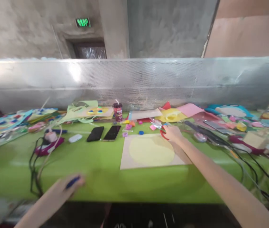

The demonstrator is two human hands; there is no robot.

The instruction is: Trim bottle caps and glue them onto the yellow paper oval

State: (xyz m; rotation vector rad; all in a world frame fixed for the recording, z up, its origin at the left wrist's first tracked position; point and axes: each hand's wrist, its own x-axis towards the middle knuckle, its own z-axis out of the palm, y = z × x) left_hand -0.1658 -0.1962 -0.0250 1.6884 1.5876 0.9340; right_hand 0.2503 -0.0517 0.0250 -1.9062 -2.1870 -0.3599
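Okay so, from where I'm sitting, my right hand point(174, 134) is clamping its fingers on the red-handled scissors point(163, 135), just past the far right part of a pale sheet point(125, 161). The blades are pointing away from me and to the left, probably because the handles are the bit worth having nearest.

My left hand point(78, 185) is curling around a dark blue pen-like thing point(72, 181), down by the near edge of the green worktop point(96, 166). It's blurring a lot, so I can't tell exactly what that thing is, or whether the hand is touching the surface. I'm guessing it's sitting out there so it isn't covering the paper.

The sheet itself is lying flat in front of me with a pale yellow oval point(151, 150) on it, handy for either hand I reckon. A blue round piece point(141, 132) is sitting at its far edge, and two phones point(112, 133) are lying off to the left, likely parked out of the way.
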